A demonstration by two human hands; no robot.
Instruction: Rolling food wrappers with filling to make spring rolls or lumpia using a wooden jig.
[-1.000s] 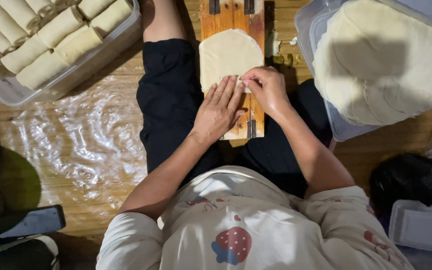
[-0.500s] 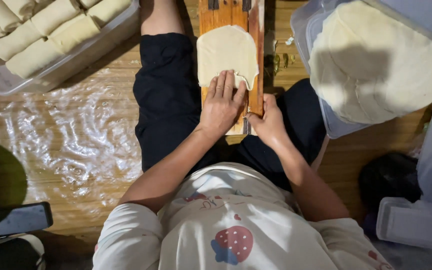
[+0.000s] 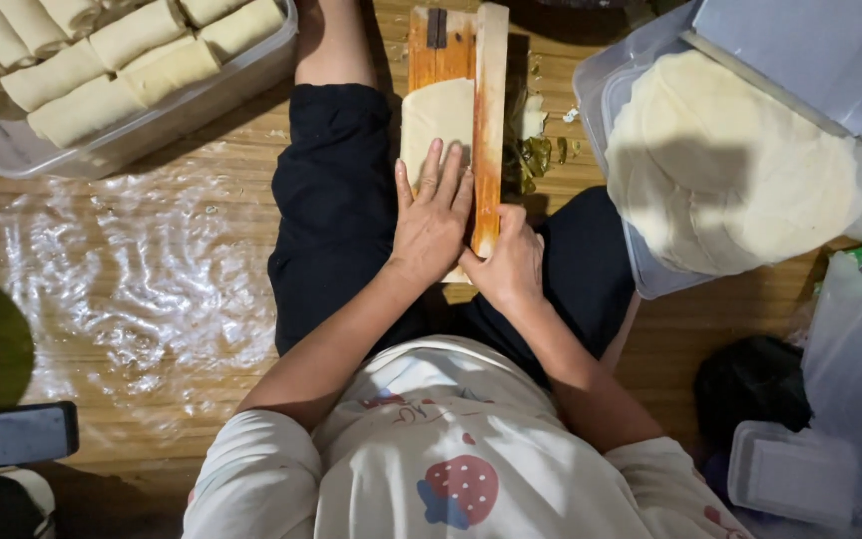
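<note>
A pale dough wrapper (image 3: 438,118) lies folded on a narrow wooden board (image 3: 427,48) resting on my lap. My left hand (image 3: 432,221) presses flat on the near end of the wrapper, fingers spread. My right hand (image 3: 507,266) grips the near end of the board's raised wooden side flap (image 3: 489,110), which is tilted up along the wrapper's right edge.
A clear tray of rolled spring rolls (image 3: 102,62) sits at the top left. A plastic tub with a stack of round wrappers (image 3: 720,160) stands at the right, its lid (image 3: 810,50) behind. Green filling scraps (image 3: 531,155), a phone (image 3: 14,435) and a small container (image 3: 792,473) lie on the wooden floor.
The round wrapper has been folded narrow by the board's side flap swinging up. My right hand moved from the wrapper to the flap's near end; my left hand stays pressed on the dough.
</note>
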